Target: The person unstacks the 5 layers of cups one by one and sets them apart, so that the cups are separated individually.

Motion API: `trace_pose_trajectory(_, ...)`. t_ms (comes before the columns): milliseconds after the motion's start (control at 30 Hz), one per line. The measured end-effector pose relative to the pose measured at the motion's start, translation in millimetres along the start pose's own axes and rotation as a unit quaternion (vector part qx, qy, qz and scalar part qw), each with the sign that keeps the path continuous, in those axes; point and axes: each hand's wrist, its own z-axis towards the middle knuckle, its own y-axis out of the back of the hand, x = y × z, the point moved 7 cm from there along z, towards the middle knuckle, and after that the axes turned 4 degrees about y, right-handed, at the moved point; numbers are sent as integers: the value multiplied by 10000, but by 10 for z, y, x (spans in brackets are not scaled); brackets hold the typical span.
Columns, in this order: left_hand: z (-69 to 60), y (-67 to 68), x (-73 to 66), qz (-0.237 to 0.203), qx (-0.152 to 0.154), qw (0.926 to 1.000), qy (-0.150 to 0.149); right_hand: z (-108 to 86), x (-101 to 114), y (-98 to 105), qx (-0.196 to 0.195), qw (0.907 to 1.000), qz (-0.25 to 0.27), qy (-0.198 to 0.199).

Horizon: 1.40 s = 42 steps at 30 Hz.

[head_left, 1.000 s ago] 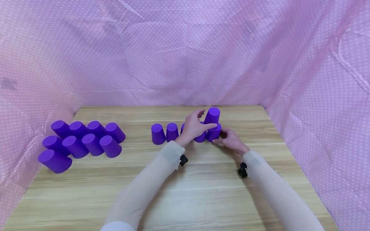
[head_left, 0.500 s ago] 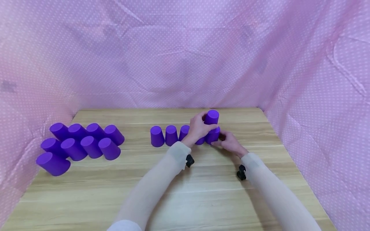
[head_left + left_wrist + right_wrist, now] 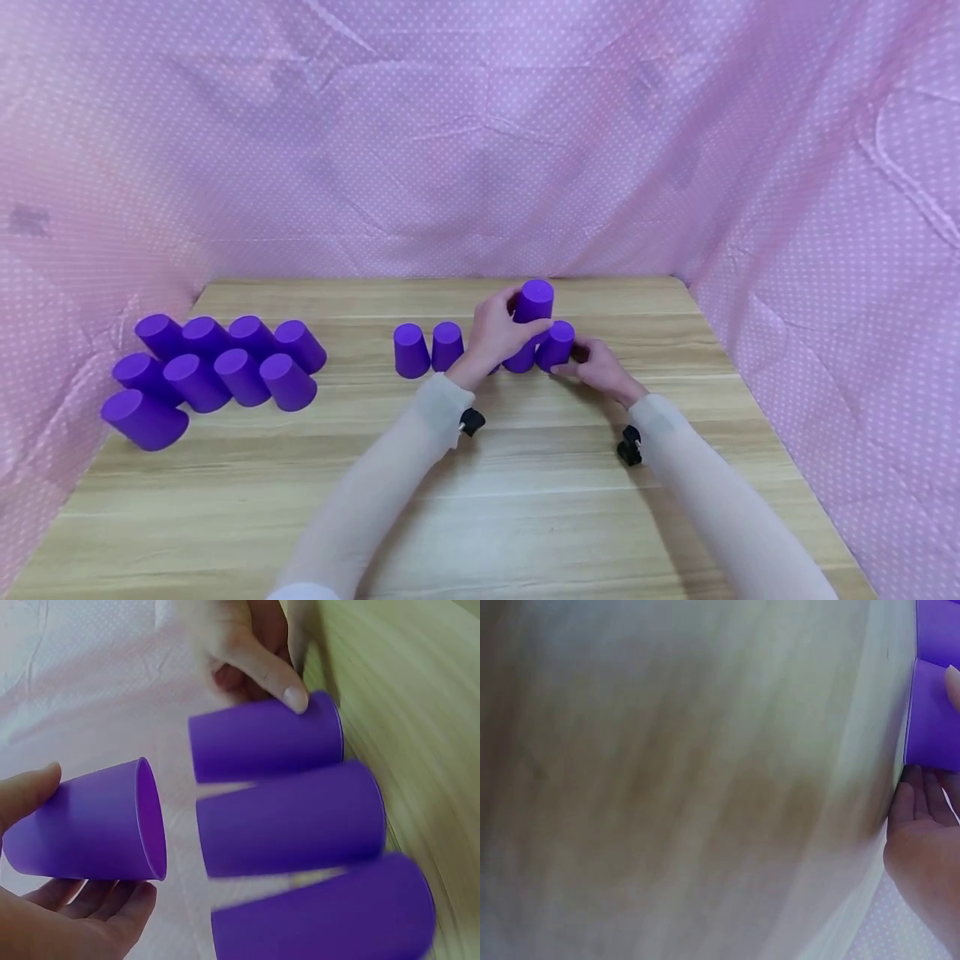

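A purple cup (image 3: pixel 534 302), its mouth downward, is pinched between the thumb and fingers of my left hand (image 3: pixel 498 329). In the left wrist view this held cup (image 3: pixel 90 825) is apart from the row below, above the two rightmost cups. My right hand (image 3: pixel 600 371) holds the end cup (image 3: pixel 557 347) of the row low on its sides. The thumb (image 3: pixel 295 697) of that hand lies on the cup's wall in the left wrist view. Beside it stands another upside-down cup (image 3: pixel 519 358). My left hand partly hides the middle of the row.
Farther left in the row stand two more upside-down cups, one (image 3: pixel 412 351) at its end and one (image 3: pixel 447 346) beside it. Several purple cups, including a front one (image 3: pixel 146 421), are grouped at the table's left. Pink dotted cloth (image 3: pixel 480 167) surrounds the wooden table (image 3: pixel 525 517).
The upper cup stood on the end cup with my left fingers spread beside it. My left hand has closed round it, raised it and shifted it left. My right hand stays at the end cup.
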Motion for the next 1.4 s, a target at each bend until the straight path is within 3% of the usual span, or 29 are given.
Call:
trace_pose_trajectory(200,-164,344,131,-267,-228,9993,-106,114,-316,8,-168,9996,-203,-23)
trace_pose_trajectory(433,-351,659,252,-419,-432,9982,-58,109,-320,14,-212,9996,-152,-79)
trace_pose_trajectory(700,-476,956,398,-423,-585,9974,21,94,-281,24,-199,9995,-257,-39)
trace_pose_trajectory(933,-591,1248,483,-179,-811,9965,100,94,-323,19,-117,9994,-310,-76)
trace_pose_trajectory(1067,-675,1405,512,-183,-870,9960,126,77,-265,9,-93,9997,-193,-122)
trace_pose_trajectory(1200,-779,1547,543,-224,-879,9957,169,2,-59,-7,8,9998,-135,-114)
trace_pose_trajectory(1400,-929,1844,601,185,-1141,9931,196,-56,97,-21,32,9999,-85,-119)
